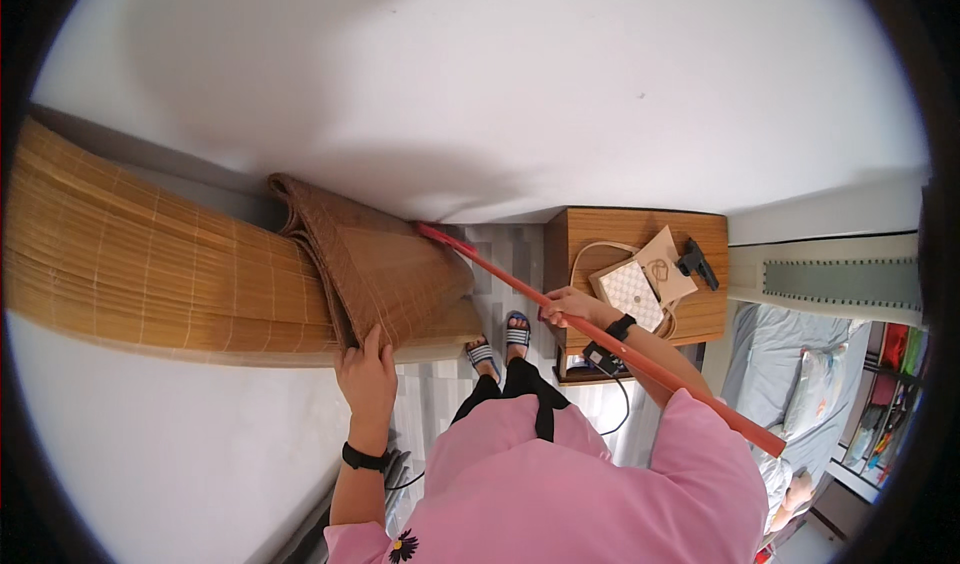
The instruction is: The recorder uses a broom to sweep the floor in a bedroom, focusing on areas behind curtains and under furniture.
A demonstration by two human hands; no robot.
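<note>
My left hand (366, 379) grips the lower edge of a folded brown woven mat (385, 264), fingers on its near side. The mat stands on edge against a tall bamboo slat mat (170, 254), which curves away to the left. My right hand (575, 309) is closed around the long handle of a red broom (690, 389). The handle slants from beside my right shoulder down toward the floor by the wall. Its red head (445, 238) lies just beyond the brown mat; its bristles cannot be made out.
To the right stands a wooden cabinet (640, 226) bearing a white patterned bag (630, 289), a beige envelope-like piece (668, 264) and a black pistol-shaped object (697, 264). A black cable (627, 409) hangs near my right leg. Beyond are a bed (770, 354) and another person's arm (798, 494).
</note>
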